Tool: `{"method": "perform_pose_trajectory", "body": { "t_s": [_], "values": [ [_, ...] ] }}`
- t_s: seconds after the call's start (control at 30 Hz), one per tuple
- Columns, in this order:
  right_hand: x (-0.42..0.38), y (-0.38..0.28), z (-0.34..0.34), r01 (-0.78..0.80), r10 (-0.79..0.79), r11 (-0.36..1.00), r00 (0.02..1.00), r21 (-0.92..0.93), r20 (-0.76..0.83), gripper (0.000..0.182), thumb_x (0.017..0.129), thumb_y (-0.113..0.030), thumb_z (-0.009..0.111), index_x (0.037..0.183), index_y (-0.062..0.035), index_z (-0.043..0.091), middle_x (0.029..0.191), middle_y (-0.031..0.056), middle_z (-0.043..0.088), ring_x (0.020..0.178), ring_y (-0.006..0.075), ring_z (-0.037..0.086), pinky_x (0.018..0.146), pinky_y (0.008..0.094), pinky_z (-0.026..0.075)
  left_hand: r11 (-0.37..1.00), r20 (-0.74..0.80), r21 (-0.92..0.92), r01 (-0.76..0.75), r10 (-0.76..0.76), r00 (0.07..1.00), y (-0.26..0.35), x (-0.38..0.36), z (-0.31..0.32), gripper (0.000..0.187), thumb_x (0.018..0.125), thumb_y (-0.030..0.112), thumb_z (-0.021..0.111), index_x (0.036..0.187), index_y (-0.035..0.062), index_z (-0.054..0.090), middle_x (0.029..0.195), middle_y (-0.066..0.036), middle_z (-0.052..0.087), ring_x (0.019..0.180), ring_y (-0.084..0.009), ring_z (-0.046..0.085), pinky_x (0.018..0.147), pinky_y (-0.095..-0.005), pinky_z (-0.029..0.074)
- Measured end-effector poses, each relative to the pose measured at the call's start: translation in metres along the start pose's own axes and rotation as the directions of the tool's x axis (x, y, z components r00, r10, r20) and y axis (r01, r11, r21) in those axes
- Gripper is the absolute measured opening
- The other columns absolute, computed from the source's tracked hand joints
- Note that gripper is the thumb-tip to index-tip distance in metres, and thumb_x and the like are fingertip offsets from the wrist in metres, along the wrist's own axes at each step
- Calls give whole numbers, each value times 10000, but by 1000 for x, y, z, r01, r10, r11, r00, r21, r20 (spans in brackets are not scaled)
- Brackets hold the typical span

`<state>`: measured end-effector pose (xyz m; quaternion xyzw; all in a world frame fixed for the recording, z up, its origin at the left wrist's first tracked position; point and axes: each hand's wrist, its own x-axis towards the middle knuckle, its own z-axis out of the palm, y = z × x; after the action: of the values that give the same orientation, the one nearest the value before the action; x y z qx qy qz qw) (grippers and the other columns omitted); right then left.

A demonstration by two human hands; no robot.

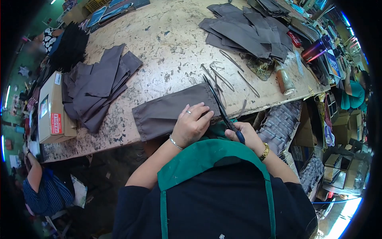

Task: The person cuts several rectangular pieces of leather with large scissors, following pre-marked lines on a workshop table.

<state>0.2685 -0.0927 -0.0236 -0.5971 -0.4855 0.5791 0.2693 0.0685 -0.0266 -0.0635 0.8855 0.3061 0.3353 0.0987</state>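
Observation:
A flat piece of dark grey-brown fabric [167, 108] lies across the table's front edge. My left hand [193, 121], wearing a ring and a bracelet, rests on it near its right end with the fingers stretched out. In my right hand [247, 136] is a pair of scissors [221, 106] with dark handles. Their blades point away from me and lie along the fabric's right edge. Whether the blades are parted is hard to see. Several thin fabric strips [223, 79] are scattered just beyond the scissors.
Fabric pieces are piled at left [101, 77] and back right [246, 30]. A cardboard box [53, 107] stands on the left corner of the worn table [167, 47]. At right are a jar [284, 81] and a purple tumbler [316, 48]. Other people sit at both sides.

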Motion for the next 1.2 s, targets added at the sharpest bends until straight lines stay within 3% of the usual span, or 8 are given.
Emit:
{"method": "perform_pose_trajectory", "body": {
  "t_s": [0.27, 0.33, 0.4, 0.47, 0.7, 0.97, 1.07, 1.2],
  "values": [
    [19, -9, -31, 167, -332, 824, 917, -541, -223, 367, 707, -287, 733, 577, -30, 507, 480, 11, 452, 440, 72, 461, 389, 253, 353, 997, -49, -42, 61, -63, 997, -1, -5, 7, 246, 719, 153, 650, 951, 82, 610, 986, -75, 579, 997, -253, 563, 783, -500, 466],
    [32, -21, -54, -54, -42, 950, 953, -308, -299, 388, 671, -299, 747, 592, -5, 506, 493, 59, 468, 456, 143, 502, 426, 285, 376, 991, -24, -90, 102, -104, 994, 5, -2, -4, 254, 742, 179, 639, 965, 63, 604, 1017, -92, 571, 1019, -268, 546, 825, -471, 452],
    [48, -38, -69, 8, -435, 518, 863, -855, -256, 422, 644, -318, 750, 635, 27, 507, 542, 127, 507, 528, 250, 545, 501, 345, 418, 979, -75, -160, 130, -143, 987, -3, -1, -10, 286, 746, 198, 638, 987, 51, 593, 1031, -108, 562, 1017, -280, 541, 838, -453, 444],
    [72, -38, -78, -134, -305, 548, 887, -826, -346, 440, 626, -331, 751, 702, 41, 530, 619, 179, 545, 627, 347, 553, 588, 388, 436, 959, -115, -245, 140, -173, 978, -13, 4, -15, 319, 750, 218, 636, 1008, 38, 582, 1045, -123, 554, 1015, -292, 536, 851, -435, 437],
    [83, -61, -74, -91, -203, 374, 963, -923, -177, 345, 597, -168, 712, 812, 59, 565, 914, 233, 570, 890, 369, 550, 757, 415, 446, 810, -159, 259, 527, -502, 850, -43, -3, -45, 313, 737, 226, 642, 990, 49, 592, 965, -115, 542, 972, -291, 508, 773, -415, 438],
    [94, -48, 12, 488, -753, 216, 634, -846, 174, 579, 690, -331, 690, 1180, -106, 480, 1171, 147, 483, 1107, 329, 423, 922, 405, 355, 950, 47, 200, 239, -253, 966, -40, 9, -47, 122, 677, 121, 667, 778, 118, 599, 963, -41, 547, 955, -247, 520, 763, -382, 394],
    [98, -66, 24, 397, -187, 560, 916, -727, 356, 474, 746, -280, 658, 1145, -79, 498, 1022, 133, 575, 927, 232, 562, 755, 384, 449, 918, 35, 390, 75, -96, 995, -48, 19, -62, 148, 687, 101, 660, 825, 120, 610, 1041, -59, 543, 1034, -269, 500, 845, -377, 373],
    [88, -51, 63, 259, -257, 966, 962, -20, 91, 350, 806, -183, 608, 1103, -26, 510, 925, 101, 604, 797, 148, 584, 683, 291, 474, 888, -601, 236, 396, -187, 777, -41, 39, -89, 246, 765, 141, 635, 976, 26, 590, 1032, -133, 559, 977, -315, 513, 875, -367, 376]
  ]
}}
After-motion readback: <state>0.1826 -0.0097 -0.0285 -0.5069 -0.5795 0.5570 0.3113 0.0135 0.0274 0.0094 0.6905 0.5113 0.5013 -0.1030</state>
